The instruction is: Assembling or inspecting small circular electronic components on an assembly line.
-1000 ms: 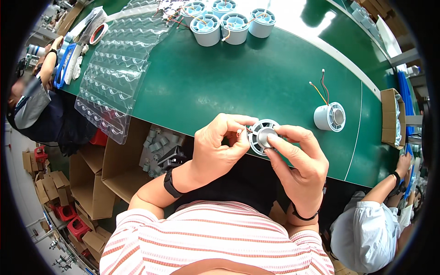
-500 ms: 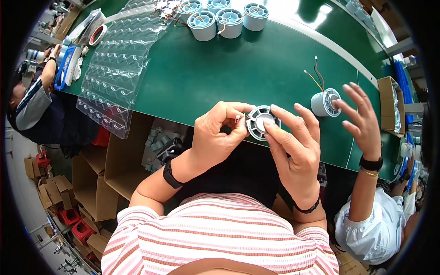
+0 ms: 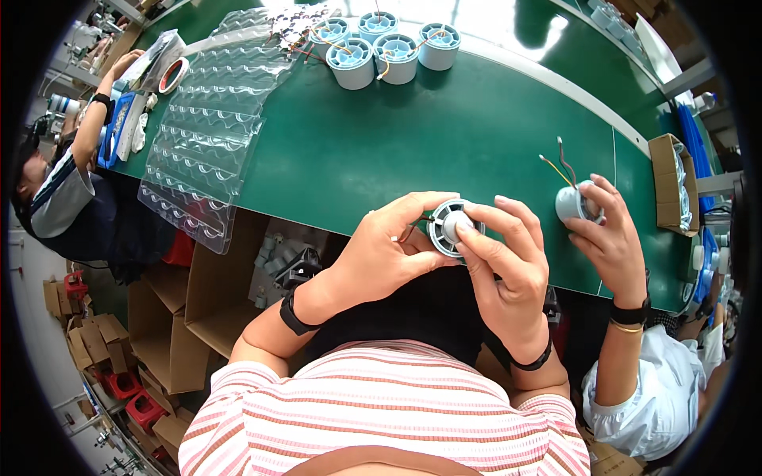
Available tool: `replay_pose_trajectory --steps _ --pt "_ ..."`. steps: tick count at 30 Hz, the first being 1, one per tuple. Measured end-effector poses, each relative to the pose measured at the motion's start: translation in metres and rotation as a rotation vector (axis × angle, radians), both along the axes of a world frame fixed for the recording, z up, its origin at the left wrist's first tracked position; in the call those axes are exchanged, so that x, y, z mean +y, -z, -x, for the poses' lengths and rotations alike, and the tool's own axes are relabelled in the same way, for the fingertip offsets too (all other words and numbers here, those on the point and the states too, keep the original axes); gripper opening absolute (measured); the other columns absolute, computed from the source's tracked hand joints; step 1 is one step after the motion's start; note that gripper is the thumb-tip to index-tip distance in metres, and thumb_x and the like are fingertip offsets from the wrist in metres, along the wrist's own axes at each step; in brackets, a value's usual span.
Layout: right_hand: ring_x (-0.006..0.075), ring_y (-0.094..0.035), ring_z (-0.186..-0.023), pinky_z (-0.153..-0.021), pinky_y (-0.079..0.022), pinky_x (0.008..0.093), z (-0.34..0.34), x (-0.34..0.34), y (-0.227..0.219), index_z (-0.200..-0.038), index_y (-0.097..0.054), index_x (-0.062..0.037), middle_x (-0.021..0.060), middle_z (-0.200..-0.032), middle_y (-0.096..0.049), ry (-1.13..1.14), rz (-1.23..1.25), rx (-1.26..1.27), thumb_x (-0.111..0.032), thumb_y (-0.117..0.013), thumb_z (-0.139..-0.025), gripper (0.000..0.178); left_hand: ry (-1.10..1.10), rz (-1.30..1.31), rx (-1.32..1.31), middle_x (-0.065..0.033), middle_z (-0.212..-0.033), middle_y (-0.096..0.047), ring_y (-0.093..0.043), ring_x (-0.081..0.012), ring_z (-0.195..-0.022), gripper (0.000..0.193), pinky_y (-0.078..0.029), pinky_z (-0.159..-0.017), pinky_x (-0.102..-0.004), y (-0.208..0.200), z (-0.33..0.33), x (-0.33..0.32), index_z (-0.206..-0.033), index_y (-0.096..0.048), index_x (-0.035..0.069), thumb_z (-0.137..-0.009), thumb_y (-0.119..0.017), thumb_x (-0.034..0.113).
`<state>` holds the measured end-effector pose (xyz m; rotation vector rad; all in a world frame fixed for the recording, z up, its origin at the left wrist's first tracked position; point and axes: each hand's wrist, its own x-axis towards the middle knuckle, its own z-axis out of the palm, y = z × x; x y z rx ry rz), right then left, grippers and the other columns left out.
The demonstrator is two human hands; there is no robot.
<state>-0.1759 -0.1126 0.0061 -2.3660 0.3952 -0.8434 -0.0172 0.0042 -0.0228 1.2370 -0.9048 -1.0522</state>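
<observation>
A round, light grey-blue spoked housing (image 3: pixel 437 230), like a small fan or motor casing, is held over the table's near edge between my hands. My left hand (image 3: pixel 385 246) is closed around its left side. Short dark wires with a small white plug (image 3: pixel 395 238) stick out beside those fingers. My right hand (image 3: pixel 512 266) is closed on the housing's other side, its thumb and index finger at the pale round centre. The underside and the left fingertips are hidden.
Several similar wired cylinders (image 3: pixel 350 67) stand at the back of the green table (image 3: pixel 341 147). Clear plastic trays (image 3: pixel 198 151) lie left. At right, a co-worker's hand (image 3: pixel 611 246) grips another wired cylinder (image 3: pixel 568 205), near a cardboard box (image 3: pixel 663 186). Open cartons (image 3: pixel 210 293) stand below left.
The housing has tilted in my hands, and its centre is now more covered by my right fingers. The co-worker's hand has closed on the cylinder at right.
</observation>
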Motion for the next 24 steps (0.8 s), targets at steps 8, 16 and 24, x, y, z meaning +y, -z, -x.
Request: replay_pose_trajectory --steps 8,16,24 --pt "0.0336 -0.058 -0.118 -0.098 -0.049 0.0411 0.000 -0.005 0.007 -0.113 -0.073 -0.0090 0.0153 -0.130 -0.061 -0.121 0.033 0.003 -0.001 -0.082 -0.073 0.041 -0.043 0.139 -0.175 -0.0117 -0.132 -0.060 -0.066 -0.0183 -0.112 0.062 -0.060 -0.089 -0.0294 0.012 0.002 0.001 -0.142 -0.050 0.001 -0.085 -0.071 -0.011" --pt "0.0340 -0.058 -0.118 -0.096 -0.051 0.0407 -0.009 -0.008 0.012 -0.116 -0.071 -0.0064 0.0163 -0.134 -0.057 -0.164 -0.154 -0.052 0.006 -0.081 -0.071 0.047 -0.103 0.200 -0.349 -0.0163 -0.143 -0.050 -0.068 -0.0213 -0.109 0.059 -0.060 -0.086 -0.0294 0.010 0.002 0.005 -0.142 -0.050 0.001 -0.087 -0.066 -0.013" --pt "0.0322 -0.061 -0.116 -0.097 -0.050 0.0396 0.061 -0.100 0.014 -0.126 -0.067 -0.0043 0.0184 -0.135 -0.057 0.398 0.077 0.055 0.003 -0.070 -0.087 0.040 -0.165 0.273 -0.284 -0.0168 -0.137 -0.056 -0.070 -0.0186 -0.097 0.048 -0.060 -0.082 -0.0273 0.013 -0.001 0.016 -0.135 -0.057 0.000 -0.088 -0.067 -0.009"
